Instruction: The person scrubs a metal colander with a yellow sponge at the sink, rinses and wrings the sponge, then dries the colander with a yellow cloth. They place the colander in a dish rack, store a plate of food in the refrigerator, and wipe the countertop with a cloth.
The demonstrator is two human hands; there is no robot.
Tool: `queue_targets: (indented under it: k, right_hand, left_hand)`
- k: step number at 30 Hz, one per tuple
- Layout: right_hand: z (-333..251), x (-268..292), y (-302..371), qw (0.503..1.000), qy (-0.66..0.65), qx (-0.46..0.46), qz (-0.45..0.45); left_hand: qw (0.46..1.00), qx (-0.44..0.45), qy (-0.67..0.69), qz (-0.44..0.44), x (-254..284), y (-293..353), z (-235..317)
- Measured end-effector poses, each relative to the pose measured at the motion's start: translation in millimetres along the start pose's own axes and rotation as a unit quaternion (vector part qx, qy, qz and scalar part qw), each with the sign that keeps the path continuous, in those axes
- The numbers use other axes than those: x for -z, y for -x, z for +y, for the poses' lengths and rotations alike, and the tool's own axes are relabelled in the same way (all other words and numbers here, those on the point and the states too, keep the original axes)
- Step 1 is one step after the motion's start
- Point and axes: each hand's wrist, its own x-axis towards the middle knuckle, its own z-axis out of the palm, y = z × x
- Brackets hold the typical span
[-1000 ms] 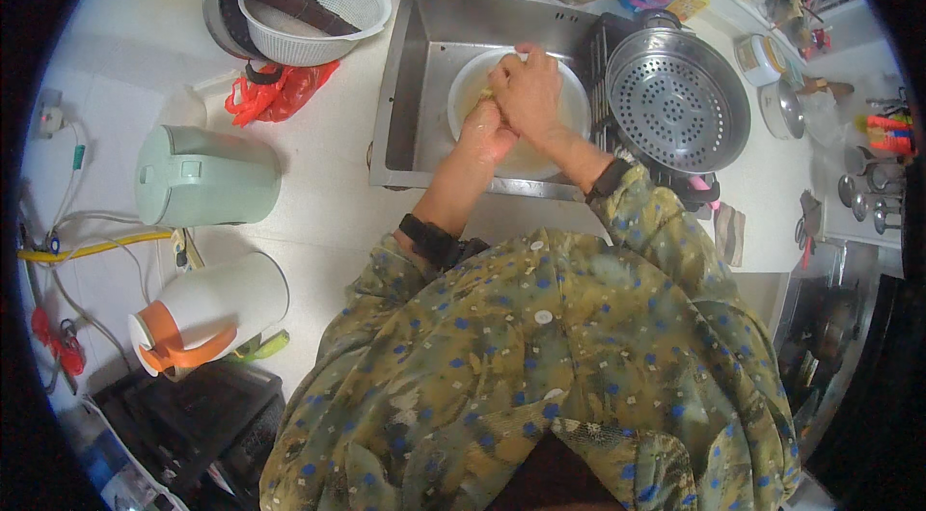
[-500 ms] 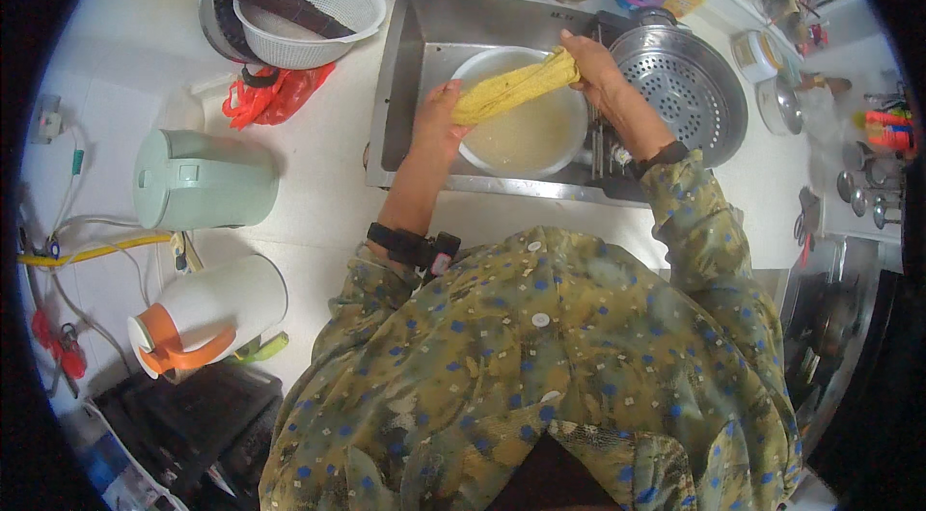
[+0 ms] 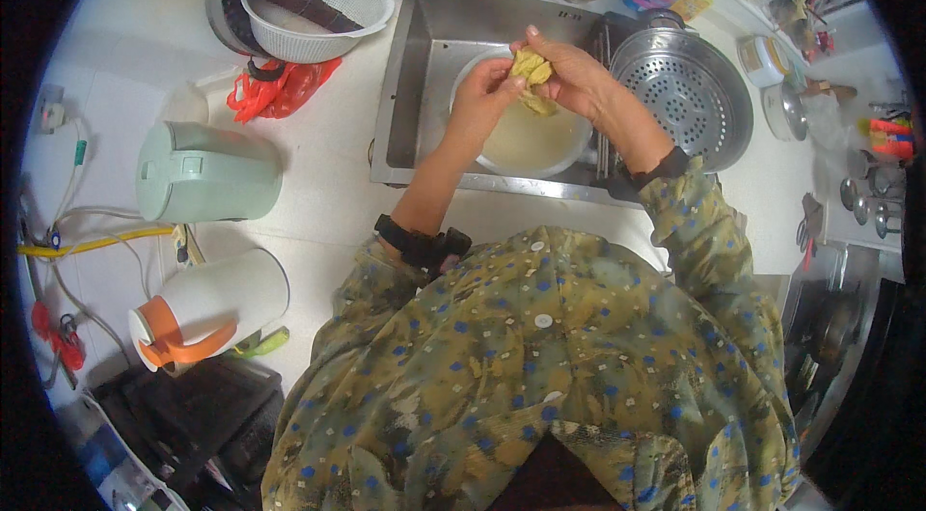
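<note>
While I watch through the head view, the yellow cloth-like bundle [image 3: 532, 69] is now crumpled above the white basin [image 3: 485, 161] in the steel sink [image 3: 409, 86], with my left grip [image 3: 485, 98] and right grip [image 3: 584, 82] both grasping it. As I judge it, the piece is being worked in a bunch, clear of the cloudy liquid [image 3: 531, 142]. Half a second ago it spans my hands as a long roll; now they sit closer together.

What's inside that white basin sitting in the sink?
Cloudy, pale liquid shows inside the white basin. The left hand, right hand and the yellow bundle they hold cover part of it; whatever lies behind them can't be seen.
</note>
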Motion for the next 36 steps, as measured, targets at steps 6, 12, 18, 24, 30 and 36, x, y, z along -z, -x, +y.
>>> queue_targets:
  k: [6, 12, 18, 24, 30, 36]
  right_hand:
    - [0, -5, 16, 0.985, 0.156, 0.058, -0.044]
    - [4, -9, 16, 0.948, 0.314, 0.036, 0.027]
    - [-3, 12, 16, 0.831, 0.522, 0.184, 0.049]
    - [-8, 20, 22, 0.95, 0.283, 0.126, 0.045]
    - [-10, 16, 20, 0.917, 0.336, 0.216, -0.01]
    - [-22, 44, 24, 0.965, 0.124, 0.219, 0.074]
  left_hand:
    - [0.996, 0.042, -0.048, 0.066, 6, -3, 4]
    - [0.988, -0.003, -0.018, 0.155, 10, -6, 6]
    - [0.981, -0.002, 0.113, 0.157, 33, -13, 29]
    - [0.968, 0.094, 0.226, 0.049, 33, -7, 46]
    - [0.991, 0.125, 0.012, -0.049, 37, -6, 46]
    - [0.984, 0.042, -0.125, 0.119, 73, -9, 54]
